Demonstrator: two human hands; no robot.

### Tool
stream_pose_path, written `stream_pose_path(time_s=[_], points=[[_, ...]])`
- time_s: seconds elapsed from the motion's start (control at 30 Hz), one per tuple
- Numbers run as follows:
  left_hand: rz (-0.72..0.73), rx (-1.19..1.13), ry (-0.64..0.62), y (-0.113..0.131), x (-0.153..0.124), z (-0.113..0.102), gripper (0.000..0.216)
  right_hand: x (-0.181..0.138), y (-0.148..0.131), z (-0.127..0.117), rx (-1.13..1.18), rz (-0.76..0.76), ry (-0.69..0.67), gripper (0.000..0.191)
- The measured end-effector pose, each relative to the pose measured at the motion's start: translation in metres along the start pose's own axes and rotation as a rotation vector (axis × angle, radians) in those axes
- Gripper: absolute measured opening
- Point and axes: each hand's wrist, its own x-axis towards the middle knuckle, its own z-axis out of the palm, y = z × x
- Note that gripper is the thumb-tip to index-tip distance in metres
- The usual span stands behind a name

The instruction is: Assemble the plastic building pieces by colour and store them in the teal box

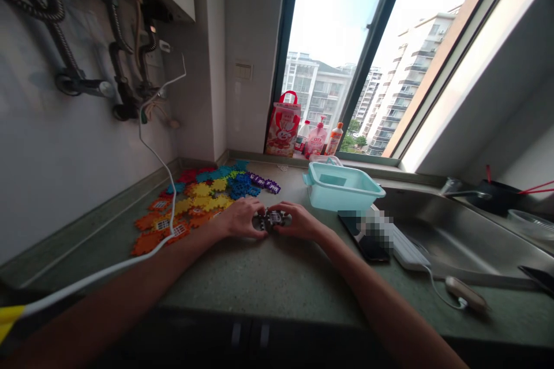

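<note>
Both my hands meet at the middle of the green counter (268,277). My left hand (240,218) and my right hand (298,222) are closed on a pair of small grey interlocking puzzle tiles (272,219), held between the fingertips just above the counter. To the left lies a spread of several coloured tiles (203,199), orange, yellow, red, blue and purple, sorted by colour.
A teal plastic tub (341,186) stands right of my hands, with a dark phone (366,239) in front of it. A steel sink (459,236) fills the right side. A white cable (142,253) crosses the tiles. A red bag (283,130) and bottles (318,139) stand on the window sill.
</note>
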Motion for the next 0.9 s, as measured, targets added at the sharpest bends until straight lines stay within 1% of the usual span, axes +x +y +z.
stream_pose_path(time_s=[0.2, 0.37, 0.47, 0.57, 0.63, 0.7, 0.8, 0.9], points=[[0.023, -0.088, -0.003, -0.010, 0.000, 0.003, 0.036, -0.001, -0.005, -0.002, -0.041, 0.004, -0.019, 0.049], [0.007, -0.111, -0.008, -0.010, 0.001, 0.003, 0.035, 0.000, -0.008, -0.001, -0.135, -0.013, 0.020, 0.048], [0.024, -0.089, -0.011, -0.012, 0.000, -0.001, 0.045, 0.000, -0.009, 0.002, -0.148, -0.013, 0.024, 0.047], [0.072, -0.068, -0.029, -0.016, -0.004, -0.013, 0.061, 0.000, -0.010, 0.005, -0.143, 0.005, -0.006, 0.048], [0.092, -0.067, -0.060, -0.020, -0.007, -0.022, 0.063, -0.001, -0.012, 0.006, -0.134, 0.017, -0.022, 0.049], [0.097, -0.072, -0.087, -0.024, -0.009, -0.028, 0.058, -0.001, -0.014, 0.006, -0.130, 0.030, -0.041, 0.050], [0.092, -0.088, -0.120, -0.028, -0.010, -0.031, 0.046, -0.001, -0.016, 0.004, -0.138, 0.026, -0.058, 0.049], [0.081, -0.106, -0.156, -0.029, -0.009, -0.029, 0.040, -0.001, -0.013, 0.001, -0.152, 0.009, -0.014, 0.047]])
